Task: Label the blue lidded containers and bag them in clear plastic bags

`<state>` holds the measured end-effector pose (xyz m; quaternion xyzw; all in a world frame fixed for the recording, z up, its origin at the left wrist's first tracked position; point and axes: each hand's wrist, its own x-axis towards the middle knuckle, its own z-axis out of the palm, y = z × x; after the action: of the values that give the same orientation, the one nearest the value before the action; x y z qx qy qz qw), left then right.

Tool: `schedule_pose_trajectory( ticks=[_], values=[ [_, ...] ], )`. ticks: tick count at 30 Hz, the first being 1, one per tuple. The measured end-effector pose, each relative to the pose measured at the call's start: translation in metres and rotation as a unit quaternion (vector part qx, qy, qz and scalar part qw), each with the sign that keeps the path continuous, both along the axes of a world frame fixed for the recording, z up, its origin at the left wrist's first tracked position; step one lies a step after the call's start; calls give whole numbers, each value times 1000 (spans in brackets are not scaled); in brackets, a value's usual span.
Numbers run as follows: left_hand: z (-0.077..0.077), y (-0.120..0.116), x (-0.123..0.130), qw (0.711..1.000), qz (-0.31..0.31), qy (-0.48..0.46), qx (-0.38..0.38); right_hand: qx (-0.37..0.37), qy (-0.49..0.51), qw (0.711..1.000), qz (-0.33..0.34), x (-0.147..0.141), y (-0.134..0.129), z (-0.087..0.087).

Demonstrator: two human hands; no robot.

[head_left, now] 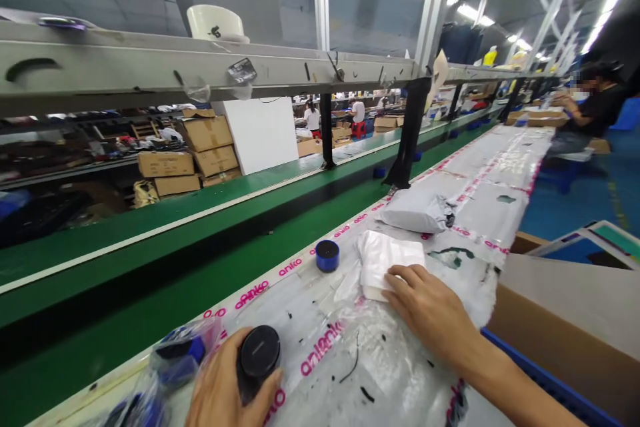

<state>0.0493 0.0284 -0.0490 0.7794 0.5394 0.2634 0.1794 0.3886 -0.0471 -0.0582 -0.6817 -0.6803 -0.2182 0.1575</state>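
Head view: left hand (223, 380), fingers gripping a black cylinder (260, 350) above the bench (400, 367). Right hand (433, 307), fingers on a white plastic-looking stack (393, 255) lying there; pinching or merely resting, cannot tell. Advisable: steady cylinder, light touch against creasing.

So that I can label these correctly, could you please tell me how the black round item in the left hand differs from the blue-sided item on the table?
The black round item looks dark all over where visible, while the blue-sided item has a bright blue side. The black round item is held in the left hand; the blue-sided item stands untouched on the table. Both have round, dark tops.
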Motion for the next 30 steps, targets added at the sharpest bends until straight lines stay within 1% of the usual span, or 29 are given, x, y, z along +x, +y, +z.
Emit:
schedule_pose_trajectory(
  ticks=[4,7,9,12,14,16,18,20,22,24,28,30],
  values=[
    [-6,-11,-5,999,6,-3,38,4,-47,999,24,-3,-3,-11],
    [-9,-21,-12,998,6,-7,55,26,-23,999,21,-2,-3,-13],
    [-9,-26,-17,998,2,-12,65,33,26,999,10,2,-3,-12],
    [-7,-29,-22,997,0,-13,72,15,144,989,-26,13,-2,-8],
    [-7,-28,-22,997,1,-6,73,-17,240,969,-50,22,0,-5],
    [-7,-25,-20,997,-2,7,82,-47,323,943,-56,29,1,0],
    [-6,-21,-18,994,-7,33,99,-64,378,922,-50,33,1,6],
    [-5,-18,-18,989,-26,70,126,-70,407,910,-43,34,0,13],
    [-2,-15,-18,978,-56,105,168,-66,426,902,-36,33,-2,19],
    [1,-13,-18,961,-82,132,228,-60,444,893,-26,31,-3,24],
    [11,-10,-11,904,-137,156,373,-54,488,871,-31,31,1,26],
    [16,-10,-5,881,-166,154,416,-47,505,861,-39,31,3,26]
  ],
)
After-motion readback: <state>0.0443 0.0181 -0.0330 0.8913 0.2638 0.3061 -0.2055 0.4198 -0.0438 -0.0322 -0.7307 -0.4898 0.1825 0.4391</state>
